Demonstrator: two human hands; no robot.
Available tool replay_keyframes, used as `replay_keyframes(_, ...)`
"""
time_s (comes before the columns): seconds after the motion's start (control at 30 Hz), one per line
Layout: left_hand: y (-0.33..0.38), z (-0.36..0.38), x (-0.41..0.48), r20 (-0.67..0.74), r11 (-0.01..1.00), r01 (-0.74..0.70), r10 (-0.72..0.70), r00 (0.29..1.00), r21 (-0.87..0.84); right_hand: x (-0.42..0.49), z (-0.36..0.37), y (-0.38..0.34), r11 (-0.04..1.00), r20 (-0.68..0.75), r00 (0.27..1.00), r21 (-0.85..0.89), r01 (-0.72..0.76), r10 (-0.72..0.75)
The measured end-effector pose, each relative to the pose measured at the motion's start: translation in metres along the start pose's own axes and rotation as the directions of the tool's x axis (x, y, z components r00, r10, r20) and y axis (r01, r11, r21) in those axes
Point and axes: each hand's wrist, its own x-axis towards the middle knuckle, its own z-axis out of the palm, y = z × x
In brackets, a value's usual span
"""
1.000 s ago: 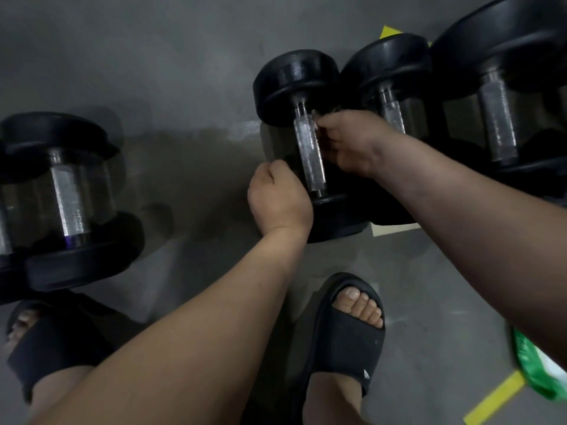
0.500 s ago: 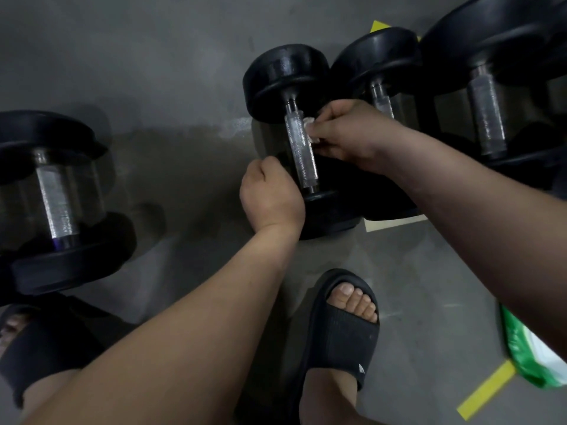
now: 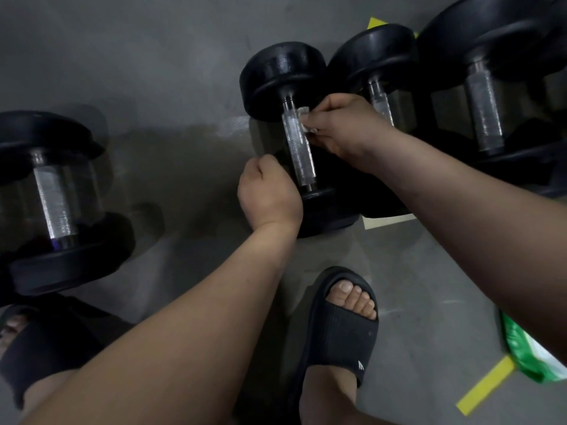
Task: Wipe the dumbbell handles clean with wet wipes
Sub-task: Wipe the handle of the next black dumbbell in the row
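Note:
A black dumbbell [image 3: 283,73] lies on the grey floor in the middle, its knurled steel handle [image 3: 298,145] running away from me. My right hand [image 3: 340,125] pinches a small white wet wipe [image 3: 303,116] against the right side of the handle's upper part. My left hand [image 3: 268,194] is curled into a fist at the dumbbell's near head [image 3: 328,210], beside the lower end of the handle; whether its fingers grip the head is hidden.
Two more dumbbells [image 3: 377,65] [image 3: 491,56] lie close on the right, another [image 3: 52,194] on the left. My sandalled feet [image 3: 340,329] [image 3: 33,348] stand below. A green and white pack [image 3: 530,354] lies at the right edge by yellow floor tape [image 3: 484,384].
My right hand has slid up the handle toward the far head, and the white wipe now shows at its fingertips. My left hand stays at the near head.

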Motion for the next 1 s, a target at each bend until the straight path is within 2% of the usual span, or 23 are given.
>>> replay_keyframes(0.07, 0.000, 0.000, 0.000, -0.002, 1.000, -0.002, 0.002, 1.000, -0.009, -0.006, -0.006, 0.000, 0.985, 0.009, 1.000, -0.172, 0.011, -0.010)
replay_keyframes(0.13, -0.001, 0.001, 0.001, -0.004, 1.000, -0.002, 0.002, 1.000, -0.007, -0.019, -0.014, -0.005, 0.883, 0.056, 0.998, -0.469, 0.035, -0.010)
replay_keyframes(0.2, -0.003, 0.001, 0.001, -0.002, 1.000, -0.006, 0.006, 1.000, -0.005, -0.034, -0.020, -0.013, 0.623, 0.135, 0.990, -0.779, 0.074, 0.050)
replay_keyframes(0.23, -0.003, 0.001, 0.002, 0.001, 1.000, -0.008, 0.008, 1.000, -0.007, -0.040, -0.021, -0.016, 0.498, 0.160, 0.981, -0.863, 0.083, 0.114)
replay_keyframes(0.27, -0.003, 0.001, 0.002, 0.006, 1.000, -0.007, 0.007, 1.000, -0.011, -0.044, -0.022, -0.017, 0.423, 0.163, 0.973, -0.903, 0.081, 0.163)
replay_keyframes(0.3, -0.003, 0.001, 0.002, 0.012, 1.000, -0.003, 0.003, 1.000, -0.018, -0.045, -0.021, -0.018, 0.417, 0.155, 0.972, -0.906, 0.069, 0.175)
replay_keyframes(0.33, -0.002, 0.001, 0.001, 0.015, 1.000, 0.002, -0.001, 1.000, -0.028, -0.045, -0.021, -0.018, 0.460, 0.146, 0.977, -0.886, 0.058, 0.157)
replay_keyframes(0.4, -0.001, 0.001, 0.000, 0.015, 0.999, 0.016, -0.015, 1.000, -0.047, -0.039, -0.019, -0.015, 0.596, 0.102, 0.993, -0.801, 0.051, 0.053)
replay_keyframes(0.47, 0.000, 0.000, -0.001, 0.011, 0.998, 0.030, -0.030, 1.000, -0.051, -0.036, -0.016, -0.015, 0.665, 0.037, 0.998, -0.744, 0.065, -0.056)
replay_keyframes(0.53, 0.000, -0.001, -0.002, -0.001, 0.998, 0.040, -0.041, 0.999, -0.052, -0.038, -0.013, -0.017, 0.620, 0.054, 0.997, -0.781, 0.080, -0.061)
replay_keyframes(0.67, 0.002, -0.001, -0.003, -0.033, 0.996, 0.056, -0.058, 0.998, -0.074, -0.053, -0.011, -0.021, 0.395, 0.121, 0.983, -0.917, 0.056, 0.141)
replay_keyframes(0.8, 0.002, -0.002, -0.003, -0.060, 0.984, 0.108, -0.117, 0.991, -0.139, -0.056, 0.003, -0.018, 0.259, 0.130, 0.991, -0.958, 0.119, 0.023)
replay_keyframes(0.87, 0.002, -0.002, -0.003, -0.067, 0.976, 0.126, -0.140, 0.988, -0.175, -0.058, 0.006, -0.019, 0.222, 0.142, 0.990, -0.965, 0.139, -0.001)
replay_keyframes(1.0, 0.004, -0.003, -0.002, -0.061, 0.976, 0.136, -0.148, 0.987, -0.169, -0.055, -0.008, -0.025, 0.269, 0.159, 0.978, -0.956, 0.119, 0.134)
